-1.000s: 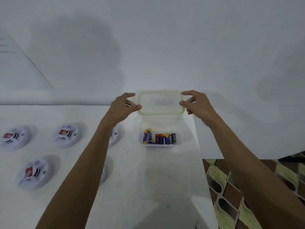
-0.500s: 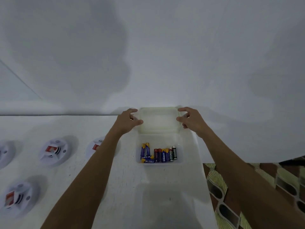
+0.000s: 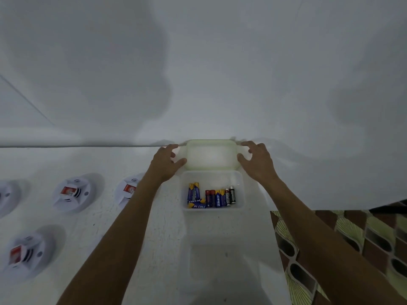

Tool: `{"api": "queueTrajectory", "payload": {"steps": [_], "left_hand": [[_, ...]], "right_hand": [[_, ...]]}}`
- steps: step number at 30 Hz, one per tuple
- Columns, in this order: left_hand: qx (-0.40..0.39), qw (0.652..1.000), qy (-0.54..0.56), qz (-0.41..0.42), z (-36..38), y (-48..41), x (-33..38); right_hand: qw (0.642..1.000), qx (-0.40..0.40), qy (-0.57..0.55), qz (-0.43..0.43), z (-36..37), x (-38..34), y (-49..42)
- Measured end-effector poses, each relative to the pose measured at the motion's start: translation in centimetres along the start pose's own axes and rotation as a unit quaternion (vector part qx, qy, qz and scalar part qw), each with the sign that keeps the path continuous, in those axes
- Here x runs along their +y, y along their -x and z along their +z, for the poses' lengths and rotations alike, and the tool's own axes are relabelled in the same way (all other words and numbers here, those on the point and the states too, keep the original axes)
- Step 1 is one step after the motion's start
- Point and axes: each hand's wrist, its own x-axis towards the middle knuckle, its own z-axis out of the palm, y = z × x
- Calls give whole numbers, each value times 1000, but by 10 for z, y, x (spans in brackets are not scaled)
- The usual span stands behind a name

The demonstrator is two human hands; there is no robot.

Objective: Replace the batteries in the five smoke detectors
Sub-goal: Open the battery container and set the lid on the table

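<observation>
head-worn view, forward and down, tabletop (image 3: 167, 249) near

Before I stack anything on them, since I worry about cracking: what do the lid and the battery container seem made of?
Lid: apparently translucent plastic, frosted, faintly greenish; light glows through it. Battery container: likely thin clear plastic, glossy; the batteries show through its walls. How stiff either is cannot be told.

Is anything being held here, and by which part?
The lid, at its two short ends: left hand on one, right hand on the other, fingers loosening.
</observation>
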Motion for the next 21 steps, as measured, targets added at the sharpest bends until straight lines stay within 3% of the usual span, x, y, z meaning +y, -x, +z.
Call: {"api": "queueTrajectory", "payload": {"steps": [6,10,21], "left_hand": [[66,995,62,45,1,66,5],[100,988,113,27,4,116,4],[-17,984,174,-18,25,231,-18]], "right_hand": [[995,13,-95,8,-5,-7,66],[989,0,-149,27,-7,-3,114],[975,-36,-204,77,9,16,232]]}}
